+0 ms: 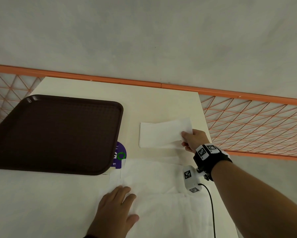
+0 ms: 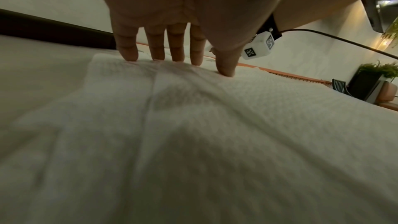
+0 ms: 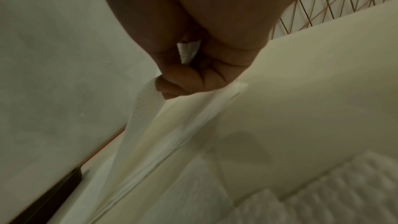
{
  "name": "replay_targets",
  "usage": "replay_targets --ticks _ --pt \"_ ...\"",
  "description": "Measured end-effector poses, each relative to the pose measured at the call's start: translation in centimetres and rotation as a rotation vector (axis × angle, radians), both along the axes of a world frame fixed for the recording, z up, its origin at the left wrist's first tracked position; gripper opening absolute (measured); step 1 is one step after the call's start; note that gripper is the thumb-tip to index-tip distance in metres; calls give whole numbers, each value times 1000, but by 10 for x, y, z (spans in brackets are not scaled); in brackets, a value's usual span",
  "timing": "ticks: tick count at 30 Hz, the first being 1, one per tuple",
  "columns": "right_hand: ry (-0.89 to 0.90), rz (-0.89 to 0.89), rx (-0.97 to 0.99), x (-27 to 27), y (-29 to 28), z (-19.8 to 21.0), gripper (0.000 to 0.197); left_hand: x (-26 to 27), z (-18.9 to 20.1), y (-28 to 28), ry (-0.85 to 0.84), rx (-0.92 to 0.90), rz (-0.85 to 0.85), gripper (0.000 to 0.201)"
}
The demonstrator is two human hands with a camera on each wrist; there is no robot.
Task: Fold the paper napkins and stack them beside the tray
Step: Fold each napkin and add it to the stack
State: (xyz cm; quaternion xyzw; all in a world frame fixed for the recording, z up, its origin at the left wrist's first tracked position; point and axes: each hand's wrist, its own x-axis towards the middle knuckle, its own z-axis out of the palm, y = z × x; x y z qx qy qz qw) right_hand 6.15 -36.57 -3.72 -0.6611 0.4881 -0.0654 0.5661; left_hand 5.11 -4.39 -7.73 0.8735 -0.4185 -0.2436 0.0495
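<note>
A folded white napkin (image 1: 161, 133) lies to the right of the dark brown tray (image 1: 55, 133) on the cream table. My right hand (image 1: 191, 139) pinches the napkin's right end, which is lifted a little; in the right wrist view the fingers (image 3: 172, 89) curl round the paper (image 3: 142, 117). Nearer me, unfolded white napkins (image 1: 161, 186) are spread out. My left hand (image 1: 116, 205) lies flat on them with straight fingers (image 2: 176, 47) pressing the textured paper (image 2: 193, 125).
A purple round sticker (image 1: 120, 155) shows at the tray's near right corner. The table's right edge (image 1: 206, 127) runs close to my right hand, with an orange mesh railing (image 1: 257, 124) beyond. A black cable (image 1: 212, 210) hangs from my right wrist.
</note>
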Motion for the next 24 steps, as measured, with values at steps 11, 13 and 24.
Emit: replay_targets --ticks 11,13,24 --pt "10 -32 21 3 -2 -3 12 4 14 -6 -54 36 -30 60" --pt "25 -24 1 4 -1 -4 11 3 14 -3 -60 6 -19 60" --pt "389 132 -544 -16 12 8 69 -6 7 4 -32 1 25 60"
